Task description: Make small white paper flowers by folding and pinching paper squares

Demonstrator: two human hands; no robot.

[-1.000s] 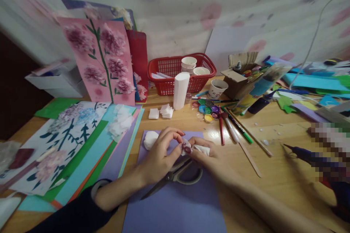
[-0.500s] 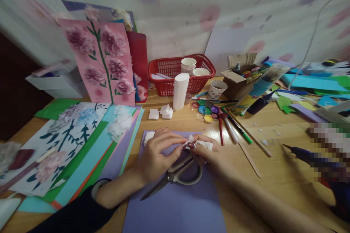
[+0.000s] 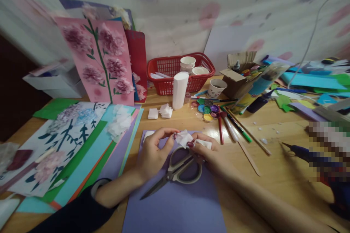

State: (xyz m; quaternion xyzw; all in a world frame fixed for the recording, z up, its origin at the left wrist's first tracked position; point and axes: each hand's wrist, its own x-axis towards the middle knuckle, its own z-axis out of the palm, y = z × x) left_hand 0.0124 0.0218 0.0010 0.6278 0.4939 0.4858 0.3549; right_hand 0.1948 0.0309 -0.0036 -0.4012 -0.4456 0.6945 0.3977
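Observation:
A small piece of white tissue paper [image 3: 184,139] is stretched between my two hands. My left hand [image 3: 155,149] pinches its left edge between thumb and forefinger. On the other side, my right hand [image 3: 205,149] pinches the tissue, and more folded white paper [image 3: 203,143] is tucked in its fingers. Below them, grey-handled scissors [image 3: 175,174] lie on a purple sheet [image 3: 175,211], blades pointing to the lower left. White tissue [image 3: 149,134] sits on the sheet's upper left corner, partly behind my left hand.
Small stacks of white squares [image 3: 165,111] and a white paper roll [image 3: 179,90] stand beyond the sheet. Behind is a red basket [image 3: 160,88] with paper cups. Paints [image 3: 207,109], pens and a wooden stick [image 3: 249,158] lie right, near a glue gun [image 3: 303,153]. Coloured papers [image 3: 90,156] cover the left.
The fingertips of my hands have moved apart, my left hand shifting slightly left. The tissue between them, bunched earlier, is now spread out and more visible.

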